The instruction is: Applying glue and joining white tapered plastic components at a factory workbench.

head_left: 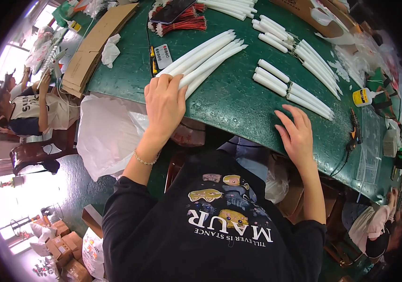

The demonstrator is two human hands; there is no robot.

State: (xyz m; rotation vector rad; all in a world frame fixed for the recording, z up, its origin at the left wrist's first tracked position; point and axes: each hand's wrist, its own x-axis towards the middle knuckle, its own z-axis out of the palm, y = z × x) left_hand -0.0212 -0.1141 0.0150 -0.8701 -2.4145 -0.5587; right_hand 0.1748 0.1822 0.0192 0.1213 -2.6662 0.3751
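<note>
My left hand (164,102) rests on the near ends of a bundle of long white tapered candles (205,55) lying on the green table (229,101), fingers curled over them. Flat on the table near its front edge lies my right hand (296,131), fingers spread and holding nothing. Just beyond it lie short white tubes (270,77) joined to tapered white candles (310,97). More white candles (304,54) lie farther back.
Red wire bundles (182,23) and a dark phone (172,10) lie at the back. Folded cardboard (95,40) lies at the left, a glue bottle (363,97) and a black glue gun (354,134) at the right. A white plastic bag (104,136) hangs below the edge. Another person (27,110) sits at the left.
</note>
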